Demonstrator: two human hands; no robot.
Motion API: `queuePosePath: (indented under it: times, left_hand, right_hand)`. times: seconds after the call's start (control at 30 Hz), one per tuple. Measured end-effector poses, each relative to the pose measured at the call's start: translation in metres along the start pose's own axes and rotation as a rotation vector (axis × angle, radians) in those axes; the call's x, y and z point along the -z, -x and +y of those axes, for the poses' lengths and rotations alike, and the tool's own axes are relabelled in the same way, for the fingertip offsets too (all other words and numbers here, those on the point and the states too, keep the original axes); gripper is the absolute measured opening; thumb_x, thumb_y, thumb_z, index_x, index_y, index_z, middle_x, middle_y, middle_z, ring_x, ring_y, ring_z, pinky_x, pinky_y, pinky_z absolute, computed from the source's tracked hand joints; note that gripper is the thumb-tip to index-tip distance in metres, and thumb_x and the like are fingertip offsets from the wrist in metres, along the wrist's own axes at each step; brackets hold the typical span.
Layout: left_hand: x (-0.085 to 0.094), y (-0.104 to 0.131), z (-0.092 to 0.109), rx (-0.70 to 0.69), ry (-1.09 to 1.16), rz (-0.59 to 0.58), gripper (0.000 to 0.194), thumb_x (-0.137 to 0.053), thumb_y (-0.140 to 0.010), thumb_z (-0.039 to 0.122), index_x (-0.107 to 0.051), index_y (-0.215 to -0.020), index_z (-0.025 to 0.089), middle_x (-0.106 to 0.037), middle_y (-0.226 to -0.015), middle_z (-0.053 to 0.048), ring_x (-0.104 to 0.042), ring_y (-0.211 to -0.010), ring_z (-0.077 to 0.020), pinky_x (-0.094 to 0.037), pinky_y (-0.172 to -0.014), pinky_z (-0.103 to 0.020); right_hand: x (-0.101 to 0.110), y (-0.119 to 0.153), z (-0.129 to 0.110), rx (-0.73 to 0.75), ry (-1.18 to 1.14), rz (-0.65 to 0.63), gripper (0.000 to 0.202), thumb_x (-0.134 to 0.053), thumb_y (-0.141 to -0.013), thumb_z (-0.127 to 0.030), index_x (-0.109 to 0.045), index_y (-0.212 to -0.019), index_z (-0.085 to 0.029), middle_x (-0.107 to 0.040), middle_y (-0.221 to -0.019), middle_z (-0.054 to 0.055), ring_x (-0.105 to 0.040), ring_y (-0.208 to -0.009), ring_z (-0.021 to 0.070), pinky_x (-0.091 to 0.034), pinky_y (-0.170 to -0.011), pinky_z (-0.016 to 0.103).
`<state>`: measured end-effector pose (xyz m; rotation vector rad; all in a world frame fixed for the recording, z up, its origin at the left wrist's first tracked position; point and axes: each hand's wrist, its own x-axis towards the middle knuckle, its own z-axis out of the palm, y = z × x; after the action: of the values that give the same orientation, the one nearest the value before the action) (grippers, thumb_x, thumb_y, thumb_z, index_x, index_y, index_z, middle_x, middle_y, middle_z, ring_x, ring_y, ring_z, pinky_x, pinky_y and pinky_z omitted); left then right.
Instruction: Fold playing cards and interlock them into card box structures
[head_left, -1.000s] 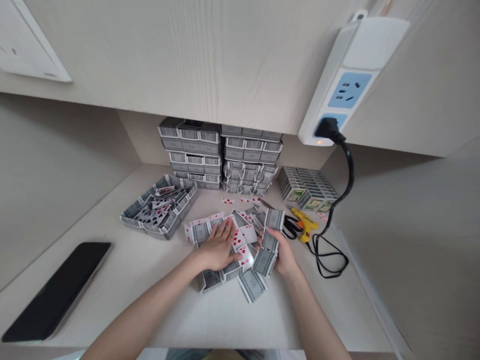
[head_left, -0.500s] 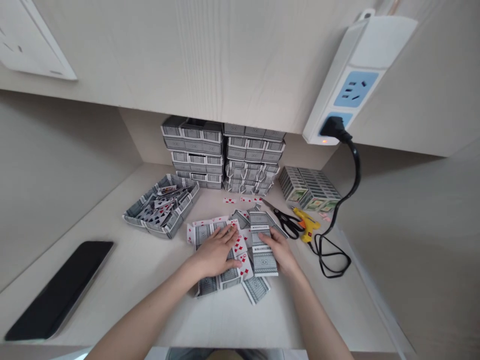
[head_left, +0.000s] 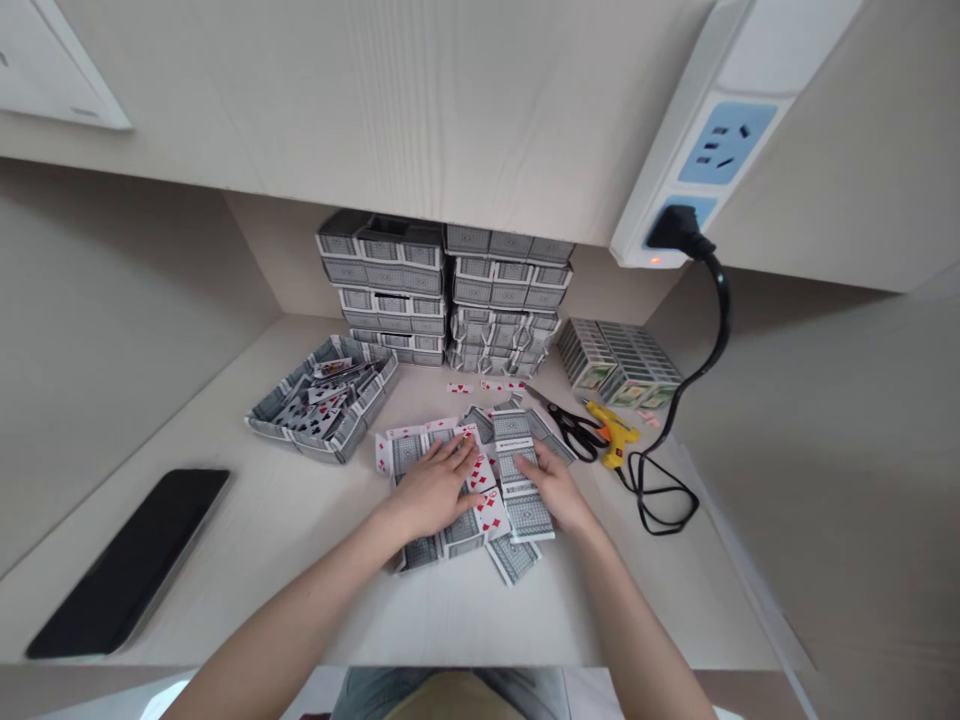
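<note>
My left hand [head_left: 431, 495] lies flat, fingers spread, on a panel of joined playing cards [head_left: 463, 537] with grey patterned backs. Red diamond faces show along the panel's right and far edges. Between thumb and fingers, my right hand [head_left: 556, 487] grips a strip of joined playing cards [head_left: 529, 518], backs up. The strip's left edge is right beside the panel; whether they touch I cannot tell. Under the strip's near end lies a loose playing card [head_left: 514, 562]. More cards [head_left: 478, 424] lie beyond the strip, partly covered by it.
A card-built tray [head_left: 334, 455] holding loose cards stands at left. Stacked card boxes [head_left: 510, 285] and card packs [head_left: 622, 365] line the back. Scissors [head_left: 577, 432], a yellow glue gun [head_left: 616, 435] and its black cord [head_left: 671, 527] lie right. A dark phone-like slab [head_left: 127, 565] lies front left.
The view has tipped slightly downward, so the desk sits higher in the picture. The strip in my right hand has shifted slightly left, closer to the panel. My left hand stays on the panel.
</note>
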<state>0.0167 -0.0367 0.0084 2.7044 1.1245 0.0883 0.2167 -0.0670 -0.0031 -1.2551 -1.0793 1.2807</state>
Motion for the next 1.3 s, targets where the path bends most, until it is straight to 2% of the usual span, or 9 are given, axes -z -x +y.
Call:
queuePosePath:
  times: [0.17, 0.33, 0.5, 0.67, 0.77, 0.93, 1.07, 1.2, 1.3]
  left_hand:
    - [0.000, 0.000, 0.000, -0.001, 0.033, -0.009, 0.064, -0.034, -0.081, 0.052, -0.029, -0.134, 0.015, -0.022, -0.142, -0.009, -0.015, -0.132, -0.0225, -0.015, -0.106, -0.039]
    - [0.002, 0.000, 0.002, 0.005, 0.201, 0.025, 0.066, -0.042, -0.079, 0.051, -0.031, -0.133, 0.014, -0.024, -0.141, -0.013, -0.017, -0.131, -0.0253, -0.015, -0.106, -0.043]
    - [0.011, -0.009, 0.003, 0.146, 0.822, 0.208, 0.077, -0.053, -0.074, 0.047, -0.017, -0.136, 0.017, -0.043, -0.131, -0.014, -0.043, -0.118, -0.0242, -0.037, -0.095, -0.039]
    - [0.022, -0.016, 0.000, 0.381, 1.354, 0.223, 0.046, -0.062, -0.069, 0.037, -0.052, -0.107, 0.012, -0.065, -0.087, -0.008, -0.062, -0.067, -0.0162, -0.052, -0.056, -0.028]
    - [0.025, -0.017, -0.003, 0.466, 1.499, 0.317, 0.030, -0.067, -0.065, 0.030, -0.057, -0.087, 0.012, -0.063, -0.075, -0.002, -0.060, -0.063, -0.0121, -0.053, -0.056, -0.024]
    - [0.026, -0.016, -0.011, 0.502, 1.634, 0.434, 0.026, -0.068, -0.063, 0.025, -0.052, -0.081, 0.014, -0.061, -0.077, 0.000, -0.060, -0.067, -0.0114, -0.055, -0.059, -0.024]
    - [0.030, -0.012, -0.012, 0.420, 1.619, 0.342, 0.024, -0.065, -0.065, 0.026, -0.049, -0.079, 0.015, -0.060, -0.081, -0.001, -0.060, -0.073, -0.0135, -0.056, -0.062, -0.028]
    - [0.034, -0.008, -0.007, 0.340, 1.554, 0.210, 0.035, -0.063, -0.067, 0.032, -0.049, -0.096, 0.019, -0.055, -0.087, -0.001, -0.058, -0.076, -0.0149, -0.056, -0.053, -0.028]
    - [0.033, -0.007, -0.003, 0.324, 1.511, 0.212, 0.041, -0.063, -0.068, 0.035, -0.045, -0.101, 0.021, -0.051, -0.088, 0.000, -0.056, -0.075, -0.0140, -0.055, -0.047, -0.026]
  right_hand:
    - [-0.006, -0.003, -0.001, 0.113, 0.056, 0.016, 0.039, -0.061, -0.070, -0.040, -0.059, -0.103, -0.020, -0.065, -0.100, 0.005, -0.057, -0.095, 0.0225, -0.040, -0.088, 0.038]
    - [-0.004, -0.004, -0.002, 0.051, -0.017, 0.096, 0.055, -0.061, -0.069, -0.041, -0.048, -0.119, -0.024, -0.065, -0.098, 0.004, -0.059, -0.087, 0.0214, -0.046, -0.075, 0.036]
    - [-0.005, 0.004, -0.011, -0.050, -0.105, -0.069, 0.056, -0.065, -0.068, -0.036, -0.047, -0.120, -0.024, -0.066, -0.079, 0.001, -0.059, -0.062, 0.0154, -0.046, -0.058, 0.028]
    - [-0.008, 0.012, -0.021, -0.083, -0.104, -0.209, 0.047, -0.068, -0.067, -0.031, -0.055, -0.111, -0.021, -0.066, -0.079, 0.001, -0.060, -0.067, 0.0142, -0.046, -0.062, 0.027]
    - [-0.004, 0.013, -0.027, -0.081, -0.208, -0.238, 0.040, -0.062, -0.072, -0.034, -0.056, -0.110, -0.020, -0.065, -0.091, 0.004, -0.060, -0.076, 0.0163, -0.048, -0.069, 0.031]
    - [0.004, 0.012, -0.032, -0.097, -0.403, -0.255, 0.045, -0.069, -0.065, -0.026, -0.055, -0.108, -0.024, -0.057, -0.112, 0.006, -0.058, -0.093, 0.0227, -0.050, -0.075, 0.041]
    - [0.005, 0.010, -0.028, -0.117, -0.385, -0.137, 0.038, -0.072, -0.060, -0.018, -0.060, -0.095, -0.021, -0.062, -0.098, 0.004, -0.060, -0.088, 0.0222, -0.052, -0.073, 0.041]
    - [0.004, 0.010, -0.028, -0.170, -0.342, -0.135, 0.038, -0.074, -0.056, -0.018, -0.060, -0.092, -0.020, -0.064, -0.088, 0.003, -0.062, -0.078, 0.0211, -0.055, -0.066, 0.039]
    - [0.002, 0.011, -0.030, -0.188, -0.318, -0.132, 0.041, -0.075, -0.055, -0.020, -0.060, -0.093, -0.019, -0.063, -0.088, 0.004, -0.062, -0.075, 0.0202, -0.056, -0.060, 0.037]
